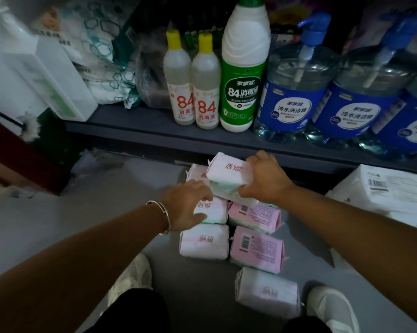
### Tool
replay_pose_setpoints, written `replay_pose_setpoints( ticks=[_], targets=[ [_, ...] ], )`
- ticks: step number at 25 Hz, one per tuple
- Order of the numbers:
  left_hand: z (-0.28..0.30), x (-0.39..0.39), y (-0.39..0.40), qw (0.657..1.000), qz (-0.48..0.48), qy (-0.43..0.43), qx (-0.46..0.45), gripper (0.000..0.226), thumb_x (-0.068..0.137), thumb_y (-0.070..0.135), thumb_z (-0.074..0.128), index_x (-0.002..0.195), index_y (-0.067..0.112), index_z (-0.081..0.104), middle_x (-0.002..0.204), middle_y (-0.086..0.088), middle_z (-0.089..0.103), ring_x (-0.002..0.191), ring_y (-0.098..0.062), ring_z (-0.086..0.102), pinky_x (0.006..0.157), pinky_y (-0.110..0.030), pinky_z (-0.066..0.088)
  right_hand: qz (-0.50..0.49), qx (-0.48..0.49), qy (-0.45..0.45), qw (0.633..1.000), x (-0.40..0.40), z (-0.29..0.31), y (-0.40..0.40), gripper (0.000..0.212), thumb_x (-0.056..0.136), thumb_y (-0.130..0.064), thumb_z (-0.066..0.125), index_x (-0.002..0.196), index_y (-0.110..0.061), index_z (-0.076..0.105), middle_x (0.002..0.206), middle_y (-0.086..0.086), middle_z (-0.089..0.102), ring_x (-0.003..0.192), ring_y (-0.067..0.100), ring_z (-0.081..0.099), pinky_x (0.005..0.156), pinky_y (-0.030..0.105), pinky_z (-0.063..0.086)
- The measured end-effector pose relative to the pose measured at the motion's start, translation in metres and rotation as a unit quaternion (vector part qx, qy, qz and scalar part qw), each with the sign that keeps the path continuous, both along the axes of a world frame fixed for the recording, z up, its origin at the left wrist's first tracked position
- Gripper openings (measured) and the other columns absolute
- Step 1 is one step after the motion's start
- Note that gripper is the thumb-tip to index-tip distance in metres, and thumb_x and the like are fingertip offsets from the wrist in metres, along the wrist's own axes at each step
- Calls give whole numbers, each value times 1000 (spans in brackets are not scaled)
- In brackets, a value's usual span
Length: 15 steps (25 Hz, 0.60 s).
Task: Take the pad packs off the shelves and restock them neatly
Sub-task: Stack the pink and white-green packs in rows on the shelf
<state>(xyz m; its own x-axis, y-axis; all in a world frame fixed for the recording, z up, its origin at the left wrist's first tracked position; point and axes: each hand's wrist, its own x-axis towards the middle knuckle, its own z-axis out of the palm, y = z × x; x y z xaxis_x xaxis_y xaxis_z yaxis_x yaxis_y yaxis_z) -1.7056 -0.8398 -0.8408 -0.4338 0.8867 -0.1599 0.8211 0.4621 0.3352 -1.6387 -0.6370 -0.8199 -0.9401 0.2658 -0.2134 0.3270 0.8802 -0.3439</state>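
Note:
Several pink-and-white pad packs lie on the grey floor below a dark shelf. My right hand grips one white pack with red lettering, held tilted just above the pile. My left hand, with a silver bangle on its wrist, curls its fingers and thumb round another pack in the pile. In front of them lie a white pack, two pink packs with barcodes up, and a pale pack nearest my feet.
On the shelf stand two small yellow-capped bottles, a tall green-labelled bottle and blue pump jugs. A white box leans at left. White tissue packs sit at right. My shoes flank the pile.

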Motion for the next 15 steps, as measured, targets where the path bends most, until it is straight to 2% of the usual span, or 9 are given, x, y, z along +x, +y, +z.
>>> replay_pose_setpoints(
  ticks=[3,5,8,12,15],
  targets=[
    [-19,25,4,983,-21,9,-180,66,81,52,62,134,19,41,134,0,41,121,-18,39,101,-31,32,-3,-3,-15,1000,15,-6,4,64,70,-33,74,124,-9,47,120,7,39,118,25,36,96,33,41],
    [-36,36,7,972,-32,25,-233,75,76,57,64,135,20,36,136,-1,37,124,-21,35,103,-34,31,-10,-12,-16,1000,20,-12,6,65,71,-33,73,125,-9,46,120,7,39,118,24,35,97,35,41],
    [-51,44,5,967,-24,55,-249,81,71,53,70,134,17,34,133,-3,35,122,-23,34,102,-35,34,-19,-23,-11,999,23,-18,8,70,72,-35,73,131,-12,41,122,6,39,118,24,34,98,36,40],
    [-62,57,9,956,-10,113,-271,75,76,38,71,134,14,31,135,-7,37,122,-25,36,104,-36,32,-22,-29,-15,999,25,-27,10,76,73,-34,73,135,-15,33,124,6,40,118,24,36,98,35,38],
    [-59,58,15,952,-13,109,-284,69,77,36,69,132,13,34,133,-8,39,122,-26,37,102,-37,33,-25,-45,-3,999,26,-28,11,71,73,-31,74,132,-14,37,122,6,43,116,24,40,97,34,40]
  ],
)
